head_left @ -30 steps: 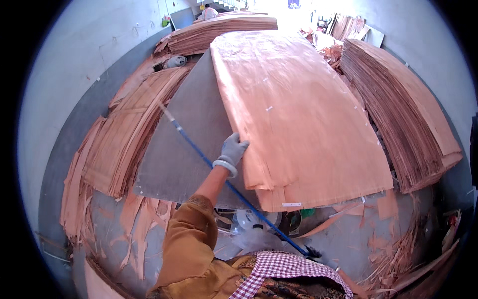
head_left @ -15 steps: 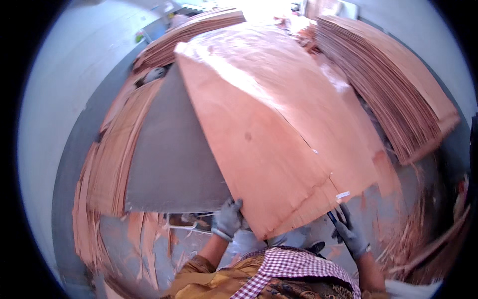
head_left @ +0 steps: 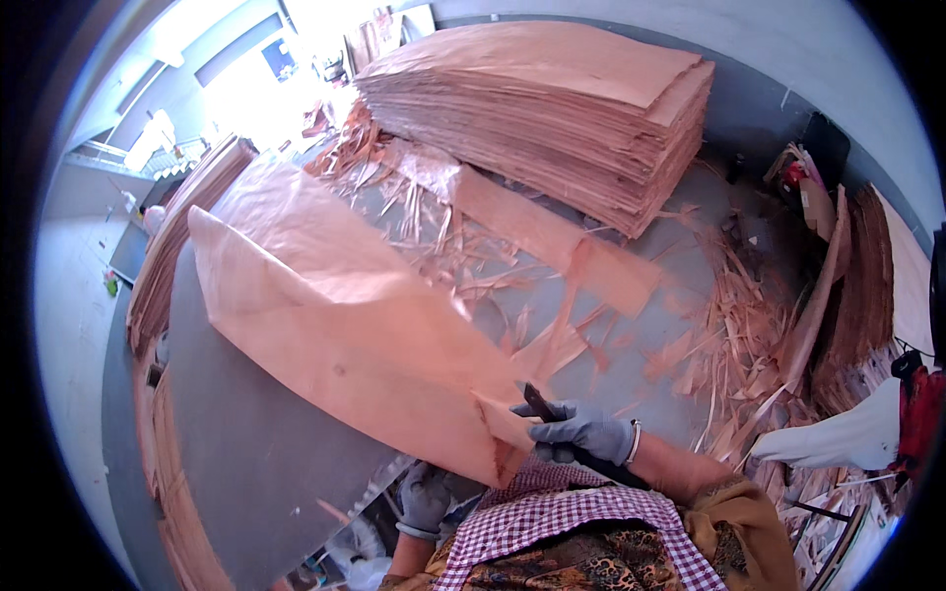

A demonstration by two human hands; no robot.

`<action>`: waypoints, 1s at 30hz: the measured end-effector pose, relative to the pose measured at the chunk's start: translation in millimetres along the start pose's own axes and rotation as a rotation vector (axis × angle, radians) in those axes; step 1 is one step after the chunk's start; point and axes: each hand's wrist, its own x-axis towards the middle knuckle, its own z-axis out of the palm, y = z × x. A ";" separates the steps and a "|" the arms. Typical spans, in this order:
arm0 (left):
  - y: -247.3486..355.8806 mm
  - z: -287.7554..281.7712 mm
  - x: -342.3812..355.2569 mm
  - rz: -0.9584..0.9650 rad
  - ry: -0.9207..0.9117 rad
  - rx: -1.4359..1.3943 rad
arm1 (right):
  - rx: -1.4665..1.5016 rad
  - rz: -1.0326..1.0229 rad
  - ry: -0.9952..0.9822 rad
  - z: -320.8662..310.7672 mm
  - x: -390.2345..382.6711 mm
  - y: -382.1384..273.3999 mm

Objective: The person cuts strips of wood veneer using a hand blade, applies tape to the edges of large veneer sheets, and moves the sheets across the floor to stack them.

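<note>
Supporting the thin pinkish-tan wood-veneer sheet (head_left: pixel 345 360) evenly should spare its near corner from splitting. My grey-gloved right hand (head_left: pixel 591 436) wraps its fingers around a slim black rod (head_left: pixel 538 403); whether my grey-gloved left hand (head_left: pixel 426 500) grips, I cannot tell. The sheet bows over the flat dark-grey worktop (head_left: pixel 256 453).

Grey counter (head_left: pixel 256 443): lg buckled wood sheet (head_left: pixel 345 345) along its R side, nr end past counter's nr edge. Floor (head_left: pixel 626 379) off counter's R edge: 1 tall veneer stack (head_left: pixel 532 108), 1 long strip (head_left: pixel 611 276) beside it, scattered scraps (head_left: pixel 734 315).
</note>
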 end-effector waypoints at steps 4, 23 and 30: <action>-15.8 66.2 67.0 0.205 -0.150 0.587 | 0.028 -0.072 0.055 -65.0 -12.8 -46.5; -191.8 276.7 421.2 -0.237 -0.596 0.274 | -0.501 -0.599 0.698 -329.4 -41.3 -429.3; -247.6 344.7 551.8 -0.045 -0.056 -0.798 | -0.686 -0.756 0.744 -460.8 -74.0 -573.1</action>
